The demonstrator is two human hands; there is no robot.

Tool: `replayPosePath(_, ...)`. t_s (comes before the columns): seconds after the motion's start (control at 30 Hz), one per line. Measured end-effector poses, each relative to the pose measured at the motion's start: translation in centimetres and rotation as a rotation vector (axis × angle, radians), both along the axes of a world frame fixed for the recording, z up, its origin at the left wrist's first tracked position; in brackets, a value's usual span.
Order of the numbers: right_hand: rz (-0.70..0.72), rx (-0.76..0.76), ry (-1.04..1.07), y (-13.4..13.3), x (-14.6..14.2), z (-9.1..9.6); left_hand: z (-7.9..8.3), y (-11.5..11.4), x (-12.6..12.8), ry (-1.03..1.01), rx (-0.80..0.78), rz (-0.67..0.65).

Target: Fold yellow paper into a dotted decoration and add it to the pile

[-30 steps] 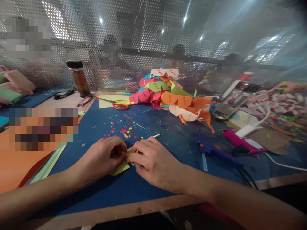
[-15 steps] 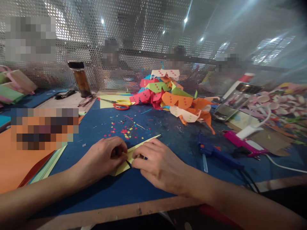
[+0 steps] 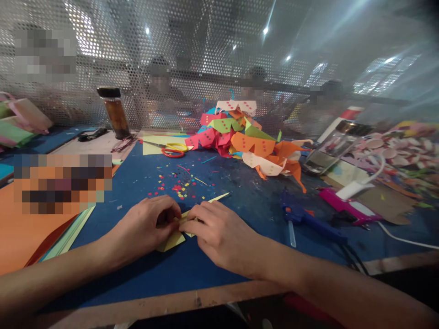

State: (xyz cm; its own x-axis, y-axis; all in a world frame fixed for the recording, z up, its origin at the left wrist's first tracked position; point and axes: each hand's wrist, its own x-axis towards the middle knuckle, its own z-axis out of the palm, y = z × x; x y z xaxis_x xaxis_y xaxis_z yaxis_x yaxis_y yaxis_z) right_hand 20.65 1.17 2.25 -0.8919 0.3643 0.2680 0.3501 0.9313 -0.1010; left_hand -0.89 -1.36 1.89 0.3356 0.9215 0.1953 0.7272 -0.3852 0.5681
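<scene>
As seen from the head view, left hand (image 3: 146,224) is curled in tight, thumb against fingers, pinching a folded yellow paper (image 3: 173,242). Right hand (image 3: 224,233) is half curled over the same piece, fingertips resting on it; thumb mostly hidden, so can't tell if it grips or only presses. Step in hand looks like folding or creasing, done low at the near side of the blue bench (image 3: 130,283). Next move probably calls for a firm left pinch while the right fingers press the crease flat, edges lined up. Paper lies between and under both hands: one flap shows below the left fingers, a thin pointed end sticks out past the right knuckles. Middle of the fold is covered by fingers. Small paper bits (image 3: 177,188) lie just beyond the hands; scissors (image 3: 164,146) farther back; blue glue gun (image 3: 308,219) well apart, rightward.
</scene>
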Motion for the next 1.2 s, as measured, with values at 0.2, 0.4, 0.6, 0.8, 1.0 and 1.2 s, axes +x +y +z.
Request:
replayPosePath(0.2,-0.002,-0.020,-0.011,0.04,-0.09,0.07,-0.13,-0.13,0.00,-0.007,0.013,0.002)
replayPosePath(0.4,-0.005,-0.020,-0.022,0.10,-0.03,0.17,-0.37,0.04,-0.08,-0.006,0.016,-0.007)
replayPosePath(0.6,0.003,-0.035,-0.015,0.10,-0.02,0.07,-0.05,0.08,0.04,-0.006,0.009,-0.009)
replayPosePath(0.8,0.007,-0.017,-0.013,0.12,-0.12,0.07,-0.12,0.00,-0.03,-0.008,0.002,-0.017)
replayPosePath(1.0,0.039,0.005,0.003,0.32,0.17,0.17,-0.32,0.14,-0.08,0.002,-0.011,-0.006)
replayPosePath(1.2,0.074,0.008,0.027,0.51,0.56,0.28,-0.38,0.07,-0.24,0.001,-0.018,-0.009)
